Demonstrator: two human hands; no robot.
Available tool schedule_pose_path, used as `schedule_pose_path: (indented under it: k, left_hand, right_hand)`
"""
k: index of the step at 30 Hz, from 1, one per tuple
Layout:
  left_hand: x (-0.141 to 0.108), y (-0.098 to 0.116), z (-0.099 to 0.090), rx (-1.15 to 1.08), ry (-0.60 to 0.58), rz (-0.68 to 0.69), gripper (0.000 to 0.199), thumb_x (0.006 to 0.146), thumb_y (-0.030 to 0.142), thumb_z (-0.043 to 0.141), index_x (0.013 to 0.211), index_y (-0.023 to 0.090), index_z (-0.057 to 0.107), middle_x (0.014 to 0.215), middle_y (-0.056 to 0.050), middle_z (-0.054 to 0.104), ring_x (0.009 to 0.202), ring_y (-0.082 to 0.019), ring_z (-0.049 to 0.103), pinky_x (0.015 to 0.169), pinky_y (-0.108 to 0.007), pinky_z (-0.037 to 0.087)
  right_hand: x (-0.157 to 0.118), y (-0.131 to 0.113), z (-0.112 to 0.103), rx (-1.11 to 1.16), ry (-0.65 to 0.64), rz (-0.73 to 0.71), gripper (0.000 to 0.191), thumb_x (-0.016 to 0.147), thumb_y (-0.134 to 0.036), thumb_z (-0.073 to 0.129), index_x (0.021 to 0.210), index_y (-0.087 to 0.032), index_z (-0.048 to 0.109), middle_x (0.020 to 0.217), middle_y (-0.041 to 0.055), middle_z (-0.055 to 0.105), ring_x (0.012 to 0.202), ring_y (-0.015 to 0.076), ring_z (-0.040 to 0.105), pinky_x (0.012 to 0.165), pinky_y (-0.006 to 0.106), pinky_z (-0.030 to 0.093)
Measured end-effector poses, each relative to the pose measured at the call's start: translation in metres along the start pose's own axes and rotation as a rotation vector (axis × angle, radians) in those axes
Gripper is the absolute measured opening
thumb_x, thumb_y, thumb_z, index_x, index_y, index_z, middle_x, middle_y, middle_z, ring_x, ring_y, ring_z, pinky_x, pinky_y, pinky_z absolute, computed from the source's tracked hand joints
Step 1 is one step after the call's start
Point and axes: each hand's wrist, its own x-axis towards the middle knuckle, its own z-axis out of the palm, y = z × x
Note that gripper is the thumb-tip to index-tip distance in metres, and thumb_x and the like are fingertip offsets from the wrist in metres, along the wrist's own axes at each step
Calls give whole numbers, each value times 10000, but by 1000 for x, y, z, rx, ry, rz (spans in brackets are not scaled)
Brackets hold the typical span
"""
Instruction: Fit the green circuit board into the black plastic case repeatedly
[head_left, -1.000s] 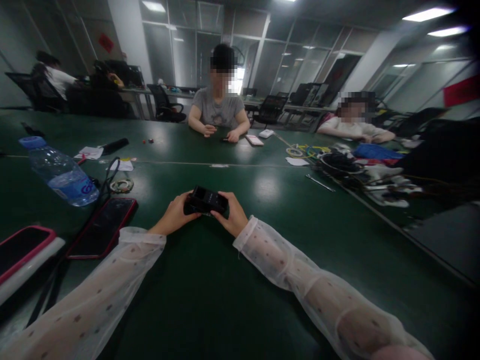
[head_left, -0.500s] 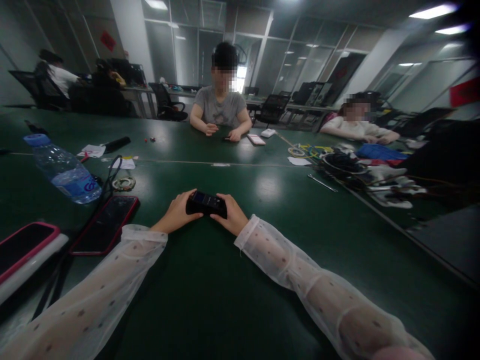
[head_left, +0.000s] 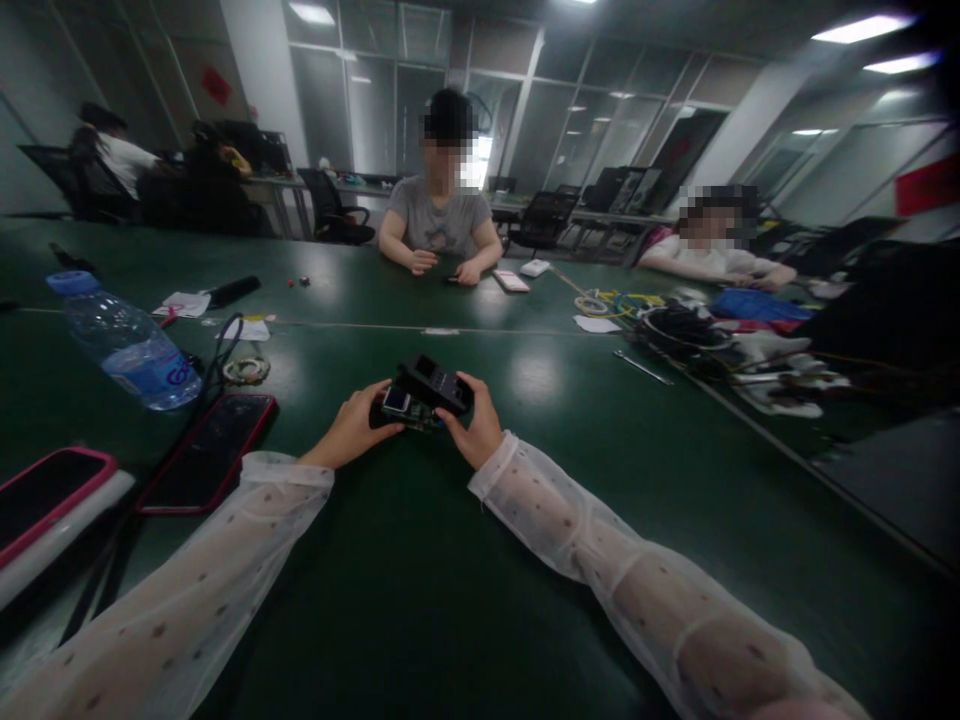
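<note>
My left hand (head_left: pixel 361 425) grips the left end of a small device base (head_left: pixel 406 404), whose little screen and circuit board show. My right hand (head_left: pixel 475 420) is closed on a black cover (head_left: pixel 437 384) with openings in it. The cover is tilted above the right part of the base and hides some of it. Both parts are over the green table (head_left: pixel 540 460), in front of me.
Two red-edged phones (head_left: pixel 210 453) (head_left: pixel 52 500) and a water bottle (head_left: pixel 131 345) are at the left. A wrench (head_left: pixel 643 367) and a heap of cables (head_left: pixel 682 325) lie at the right. Across the table sits a person (head_left: pixel 441 215); another person (head_left: pixel 705 255) leans at the right.
The black cover has come off the base, raised and tilted in my right hand, so the board and screen now show. My left hand has hardly moved.
</note>
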Motion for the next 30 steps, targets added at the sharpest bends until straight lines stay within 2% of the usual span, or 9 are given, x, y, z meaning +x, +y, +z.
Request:
schedule_pose_path:
  k: [3,6,11,18,30]
  left_hand:
    - [-1,1,-1,-9,-22,-37,740,745,428,692,1375,251,347,1243,-115,544,1141,-293,529,942,-499,412]
    - [-2,2,-3,-17,-32,-49,746,750,445,684,1383,253,338,1246,-119,538,1139,-295,531,943,-500,412]
    - [-3,6,-5,-24,-38,-92,732,764,434,672,1387,250,337,1278,-127,511,1170,-302,507,949,-500,412]
    - [-3,5,-5,-2,-32,-66,663,806,393,629,1376,204,347,1327,-129,486,1222,-286,460,992,-482,390]
    - [-2,-1,-2,46,-9,-1,621,823,396,611,1359,205,361,1325,-119,499,1211,-279,470,989,-476,392]
  right_hand:
    - [1,6,-1,-23,78,50,527,829,-283,587,1295,-197,358,1205,134,488,1145,277,502,996,495,428]
    - [2,18,1,-33,96,125,512,810,-252,596,1269,-176,382,1201,142,493,1149,285,499,1010,509,410]
    - [0,32,6,-19,-20,241,501,754,-171,632,1213,-170,431,1144,125,528,1102,278,532,987,502,431]
    - [-2,33,7,-62,-127,205,529,735,-114,630,1223,-189,438,1189,115,505,1149,271,492,1019,491,409]
    - [-2,34,7,-85,-158,160,536,730,-86,611,1221,-196,427,1170,114,502,1122,274,497,995,490,419]
